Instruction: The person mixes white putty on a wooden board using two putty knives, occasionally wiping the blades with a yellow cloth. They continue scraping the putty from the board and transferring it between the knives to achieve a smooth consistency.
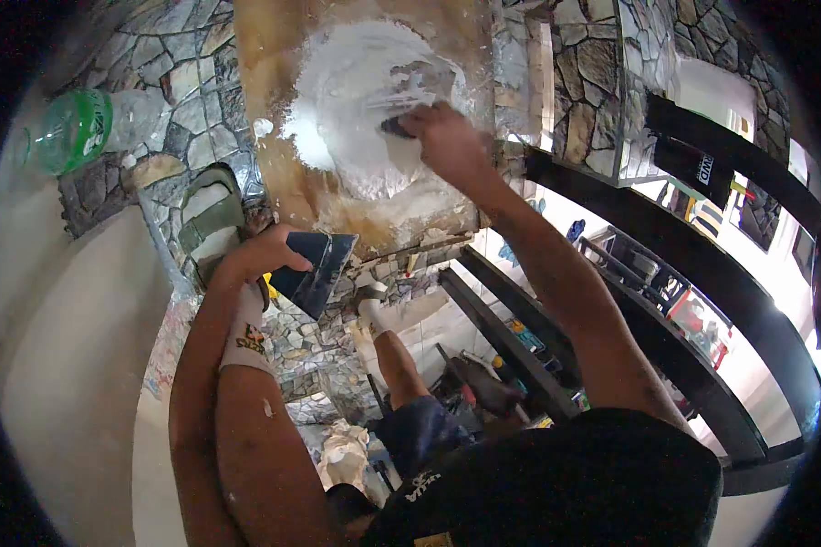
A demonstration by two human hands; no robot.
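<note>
White powder [347, 91] lies heaped and spread over a wooden board [274, 64], with a greyish wet-looking patch toward its upper right. My right hand [447, 141] is closed on a small dark tool [396, 127] held at the powder; most of the tool is hidden by the fingers. Near the board's lower left corner, my left hand [269, 253] grips a wide putty knife [315, 273], its dark flat blade pointing right. White smears show along the board's lower edge.
A clear plastic bottle with a green label [89, 132] lies at the upper left. My sandalled foot [214, 214] rests on the stone-patterned floor [173, 64]. Dark stair-like beams [684, 310] run along the right, above a rack of items [643, 264].
</note>
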